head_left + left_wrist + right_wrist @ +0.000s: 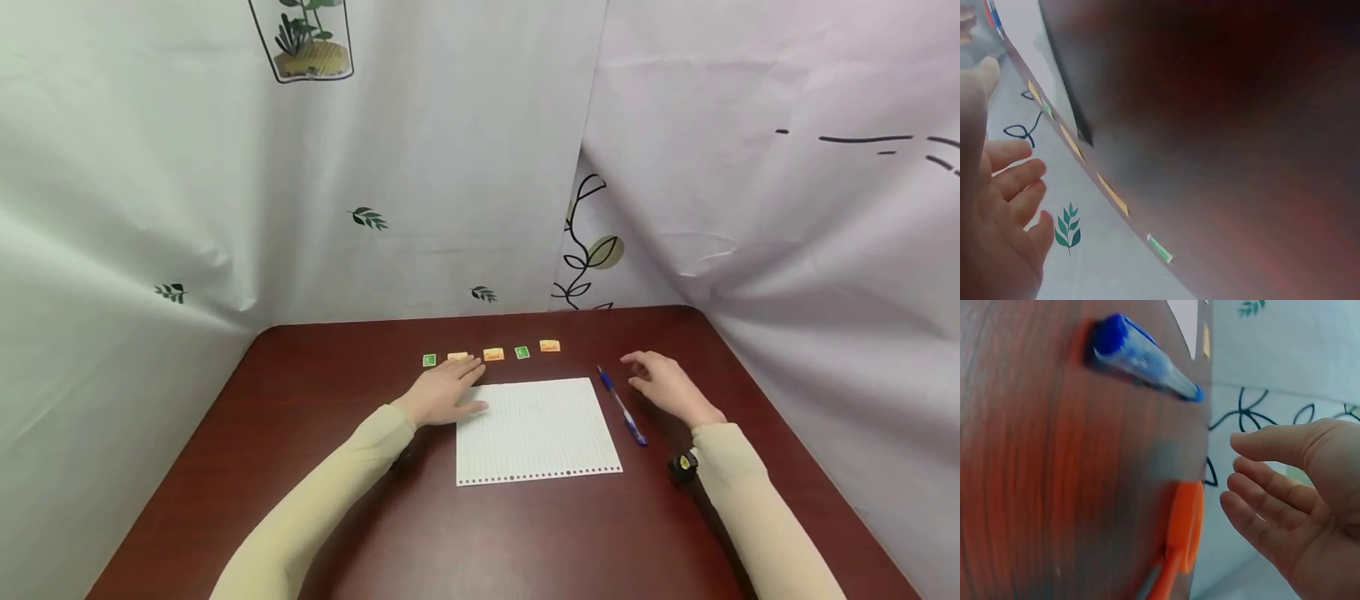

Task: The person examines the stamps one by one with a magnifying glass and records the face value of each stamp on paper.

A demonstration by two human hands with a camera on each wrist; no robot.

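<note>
A lined white sheet of paper (536, 433) with a punched edge toward me lies on the table. My left hand (444, 393) is over its upper left corner, fingers extended and holding nothing. In the left wrist view the same hand (1010, 212) appears at the left. To the right of the paper lies a blue ballpoint pen (622, 407). Beside the pen is my right hand (663, 385), empty, its fingers loosely bent. In the right wrist view an orange looped handle (1184, 519) lies near that hand; the head view hides it.
Small stamp-like pieces lie in a row behind the paper, green ones (522, 352) and orange ones (550, 346); the left fingers partly cover one. The dark red table (322, 358) has white printed curtains (450, 150) around its back and sides.
</note>
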